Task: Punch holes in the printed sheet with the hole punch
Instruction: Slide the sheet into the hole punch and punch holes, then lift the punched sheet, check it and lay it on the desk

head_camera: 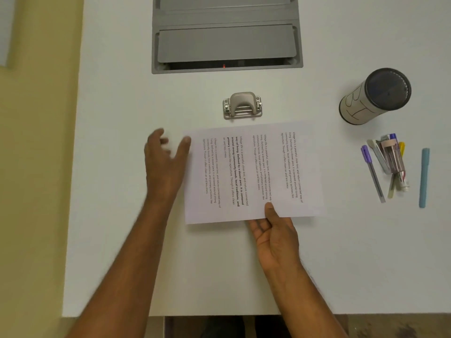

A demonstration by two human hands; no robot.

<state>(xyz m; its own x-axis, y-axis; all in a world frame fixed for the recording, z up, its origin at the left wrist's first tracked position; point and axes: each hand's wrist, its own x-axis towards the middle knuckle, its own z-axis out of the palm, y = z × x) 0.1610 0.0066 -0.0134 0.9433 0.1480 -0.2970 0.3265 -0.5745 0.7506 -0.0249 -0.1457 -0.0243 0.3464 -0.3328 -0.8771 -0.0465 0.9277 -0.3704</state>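
Printed sheet (pixel 253 172) lies flat on the counter (pixel 117 215), text running sideways to the person, long edges toward and away from them. Hole punch (pixel 242 105) sits just beyond the far long edge, near but not touching, apparently with the mouth facing the sheet

Right hand (pixel 275 230) pinches the near edge: thumb on top of the paper, fingers look tucked underneath. Left hand (pixel 166 157) is released, fingers spread and motion-blurred, thumb tip right at the sheet's far-left corner, not gripping anything

Step in hand, by my read: getting control of the sheet before feeding it to the punch; no holes visible yet

How to do it well:
- decide which edge gets the holes. With the text rotated like this, the far long edge is likely the page's margin side, so sliding it straight forward should work
- keep the right-hand pinch light, single sheet buckles easily
- left hand should flatten and guide the left side so the edge goes in square
- centre the edge on the punch, push till it stops against the back
- then press the lever down with one hand, other hand pinning the paper

Pens (pixel 388 164) and the cylindrical holder (pixel 375 96) are well off to the right, not in the way
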